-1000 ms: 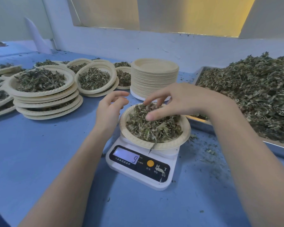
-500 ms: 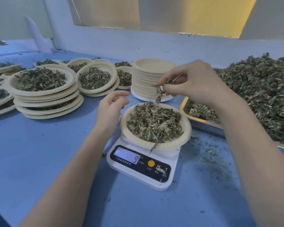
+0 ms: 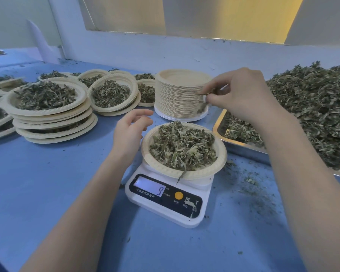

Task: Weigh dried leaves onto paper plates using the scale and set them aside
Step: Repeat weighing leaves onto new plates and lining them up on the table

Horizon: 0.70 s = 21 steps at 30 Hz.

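My right hand (image 3: 241,97) is up in the air now, over the far right side of the plate on the scale (image 3: 166,195). A second ago it was down in the leaves on that plate. It has come up with a small pinch of leaves (image 3: 201,106) between the thumb and fingertips, and a few bits hang down from the pinch. The other fingers are curled in loosely.

My left hand (image 3: 131,132) has not moved. It waits just left of the plate with its fingers loosely bent, and it holds nothing. I cannot tell if it touches the rim.

The paper plate (image 3: 221,154) sits on the scale, full of dried leaves (image 3: 182,146). One long leaf hangs over the near rim. The little screen (image 3: 148,187) shows a 9, the same as before.

I think the plate was a bit too heavy, so I am taking a little out. The pinch likely goes back to the big leaf pile (image 3: 320,112) in the metal tray (image 3: 241,149) on the right. If the number is good, this plate can go with the filled plates (image 3: 47,107) stacked on the far left. The stack of clean plates (image 3: 182,95) stands just behind the scale, ready for the next one.
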Each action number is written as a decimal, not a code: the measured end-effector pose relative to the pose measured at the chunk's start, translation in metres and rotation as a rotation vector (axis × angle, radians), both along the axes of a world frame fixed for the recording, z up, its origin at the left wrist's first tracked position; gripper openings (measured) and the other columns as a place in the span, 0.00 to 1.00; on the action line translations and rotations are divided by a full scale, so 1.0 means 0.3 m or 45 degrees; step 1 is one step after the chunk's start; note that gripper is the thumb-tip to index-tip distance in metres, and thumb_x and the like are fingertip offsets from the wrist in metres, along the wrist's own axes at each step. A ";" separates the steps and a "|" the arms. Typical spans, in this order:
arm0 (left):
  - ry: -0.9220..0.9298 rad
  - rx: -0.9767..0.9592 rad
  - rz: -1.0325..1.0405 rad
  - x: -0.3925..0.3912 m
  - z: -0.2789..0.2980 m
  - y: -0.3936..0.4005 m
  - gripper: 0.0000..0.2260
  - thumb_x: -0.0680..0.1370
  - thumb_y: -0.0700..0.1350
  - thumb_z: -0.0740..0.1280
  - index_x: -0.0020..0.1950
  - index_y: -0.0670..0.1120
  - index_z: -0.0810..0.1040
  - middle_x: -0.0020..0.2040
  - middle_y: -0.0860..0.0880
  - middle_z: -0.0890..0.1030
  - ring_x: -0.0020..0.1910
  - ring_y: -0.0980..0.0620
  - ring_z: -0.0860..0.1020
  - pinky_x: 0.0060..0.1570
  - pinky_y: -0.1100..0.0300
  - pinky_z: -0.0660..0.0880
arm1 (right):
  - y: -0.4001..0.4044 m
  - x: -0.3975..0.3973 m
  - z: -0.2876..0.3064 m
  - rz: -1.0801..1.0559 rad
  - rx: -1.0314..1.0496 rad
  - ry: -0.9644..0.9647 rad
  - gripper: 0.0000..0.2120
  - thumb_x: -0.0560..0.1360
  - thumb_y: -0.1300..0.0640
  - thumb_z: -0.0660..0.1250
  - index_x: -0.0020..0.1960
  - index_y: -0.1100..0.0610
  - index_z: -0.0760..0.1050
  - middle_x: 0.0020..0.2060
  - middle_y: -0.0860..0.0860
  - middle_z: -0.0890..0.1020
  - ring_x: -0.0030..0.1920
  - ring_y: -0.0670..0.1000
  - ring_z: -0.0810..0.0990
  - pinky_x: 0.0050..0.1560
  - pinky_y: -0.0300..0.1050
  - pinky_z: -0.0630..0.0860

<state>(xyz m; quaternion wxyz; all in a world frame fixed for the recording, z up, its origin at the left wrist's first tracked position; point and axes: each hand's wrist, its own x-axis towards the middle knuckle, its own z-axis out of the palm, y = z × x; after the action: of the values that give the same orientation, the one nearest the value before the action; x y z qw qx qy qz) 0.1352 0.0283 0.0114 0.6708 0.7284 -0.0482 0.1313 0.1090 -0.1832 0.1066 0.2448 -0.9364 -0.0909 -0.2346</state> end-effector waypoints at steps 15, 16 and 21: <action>0.005 -0.015 -0.022 -0.009 0.005 0.001 0.11 0.70 0.45 0.65 0.50 0.49 0.81 0.46 0.50 0.79 0.42 0.54 0.74 0.44 0.58 0.71 | 0.133 -0.059 -0.018 0.696 -0.325 0.703 0.13 0.66 0.44 0.75 0.48 0.32 0.79 0.46 0.39 0.80 0.38 0.34 0.76 0.42 0.34 0.69; 0.007 -0.017 -0.021 -0.010 0.007 0.001 0.11 0.69 0.46 0.65 0.50 0.49 0.81 0.46 0.51 0.79 0.41 0.55 0.74 0.43 0.58 0.71 | 0.140 -0.059 -0.020 0.702 -0.360 0.722 0.14 0.66 0.45 0.76 0.49 0.33 0.79 0.46 0.39 0.79 0.37 0.34 0.76 0.41 0.31 0.70; -0.009 -0.011 -0.004 -0.004 0.003 0.006 0.09 0.75 0.40 0.64 0.49 0.51 0.81 0.45 0.51 0.78 0.41 0.55 0.74 0.43 0.59 0.70 | 0.173 -0.053 -0.048 0.610 -0.567 0.712 0.14 0.66 0.52 0.76 0.48 0.37 0.80 0.31 0.33 0.77 0.32 0.32 0.73 0.28 0.24 0.66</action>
<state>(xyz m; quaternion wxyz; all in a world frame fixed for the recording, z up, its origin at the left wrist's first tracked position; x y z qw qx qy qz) 0.1341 0.0301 0.0123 0.6741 0.7248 -0.0511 0.1329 0.0932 -0.1311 0.0923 0.0996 -0.9463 -0.2843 0.1171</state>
